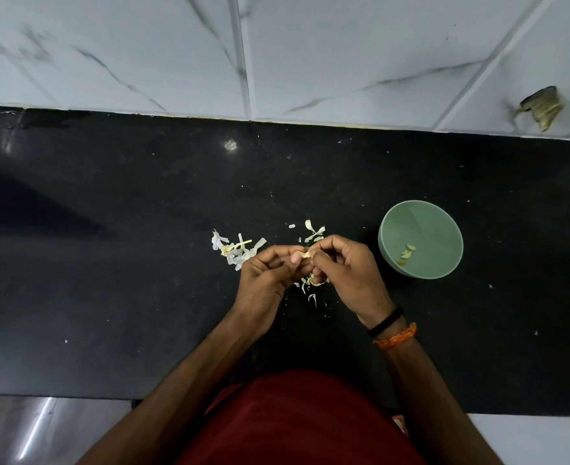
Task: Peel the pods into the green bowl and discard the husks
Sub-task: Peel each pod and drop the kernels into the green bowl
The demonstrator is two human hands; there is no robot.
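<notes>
Over the black counter, my left hand (270, 273) and my right hand (345, 266) meet fingertip to fingertip and pinch one small pale pod (304, 254) between them. The pod is mostly hidden by my fingers. A green bowl (444, 226) stands to the right of my right hand, with three peeled pieces (406, 254) on its bottom. Pale husks (235, 248) lie scattered left of my hands, more husk scraps (314, 231) lie just behind them, and a few bits (310, 290) lie beneath them.
The black counter (109, 263) runs wall to wall, backed by a white marbled tile wall (277, 55). A damaged patch (542, 107) marks the tiles at the far right. The counter's near edge (59, 396) is at the lower left.
</notes>
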